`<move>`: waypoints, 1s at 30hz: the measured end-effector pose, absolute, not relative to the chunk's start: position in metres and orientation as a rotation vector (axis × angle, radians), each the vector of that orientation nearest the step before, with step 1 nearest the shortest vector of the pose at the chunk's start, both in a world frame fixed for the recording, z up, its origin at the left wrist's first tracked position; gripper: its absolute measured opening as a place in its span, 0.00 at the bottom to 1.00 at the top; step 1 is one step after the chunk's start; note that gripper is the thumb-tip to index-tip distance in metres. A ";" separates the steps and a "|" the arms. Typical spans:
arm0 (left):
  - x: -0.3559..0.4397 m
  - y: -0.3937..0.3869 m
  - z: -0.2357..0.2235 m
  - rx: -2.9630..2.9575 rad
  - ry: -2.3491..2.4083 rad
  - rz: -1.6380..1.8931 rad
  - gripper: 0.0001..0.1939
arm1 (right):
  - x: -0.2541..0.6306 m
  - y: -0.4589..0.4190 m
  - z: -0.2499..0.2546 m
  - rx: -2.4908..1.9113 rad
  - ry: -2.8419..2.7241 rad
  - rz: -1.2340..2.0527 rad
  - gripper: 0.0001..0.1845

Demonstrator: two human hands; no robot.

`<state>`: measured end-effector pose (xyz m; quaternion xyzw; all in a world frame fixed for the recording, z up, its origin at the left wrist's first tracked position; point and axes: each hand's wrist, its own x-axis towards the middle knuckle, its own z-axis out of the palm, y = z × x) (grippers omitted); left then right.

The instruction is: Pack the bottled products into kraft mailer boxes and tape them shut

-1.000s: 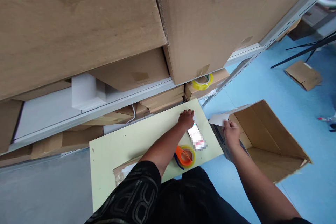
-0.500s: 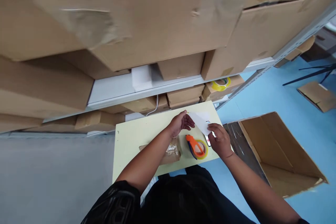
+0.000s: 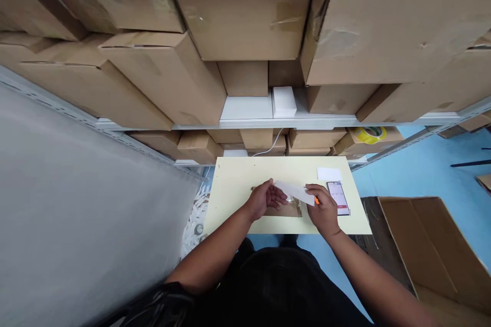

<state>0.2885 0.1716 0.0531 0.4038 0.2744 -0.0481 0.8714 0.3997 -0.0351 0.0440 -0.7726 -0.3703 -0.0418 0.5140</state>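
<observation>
A small white sheet of paper (image 3: 293, 191), perhaps a label, is stretched between my two hands above the table. My left hand (image 3: 265, 200) has the sheet's left end at its thumb, the other fingers curled loosely below. The right end is pinched by my right hand (image 3: 322, 209). Under the sheet lies a flat brown package (image 3: 282, 212) with shiny clear tape on it, partly covered by my left hand. A bit of the orange tape dispenser (image 3: 316, 200) shows beside my right fingers; the rest is hidden.
On the pale yellow table (image 3: 233, 179), a phone (image 3: 338, 198) with a lit screen and white paper (image 3: 329, 173) lie at the right. Shelves of cardboard boxes (image 3: 249, 7) rise behind. A yellow tape roll (image 3: 370, 134) rests on a lower box. A large open carton (image 3: 433, 235) stands right.
The view has swung left, so the table appears farther right. The sheet has moved left over the package and is flatter, still between both hands. My right hand now covers most of the tape dispenser.
</observation>
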 end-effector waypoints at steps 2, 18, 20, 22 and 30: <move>0.273 0.175 0.051 0.798 0.585 -0.108 0.34 | 0.388 -0.026 0.048 -1.839 -0.904 -0.069 0.12; 0.227 0.182 0.086 1.058 0.654 0.315 0.25 | 0.345 0.023 0.087 -1.179 -0.259 0.723 0.26; 0.225 0.176 0.092 1.055 0.645 0.324 0.25 | 0.342 0.030 0.092 -1.227 -0.228 0.726 0.23; 0.222 0.171 0.097 1.074 0.595 0.274 0.25 | 0.344 0.037 0.099 -1.261 -0.152 0.705 0.23; 0.218 0.187 0.111 1.160 0.433 0.138 0.26 | 0.369 0.037 0.130 -1.264 -0.115 0.878 0.25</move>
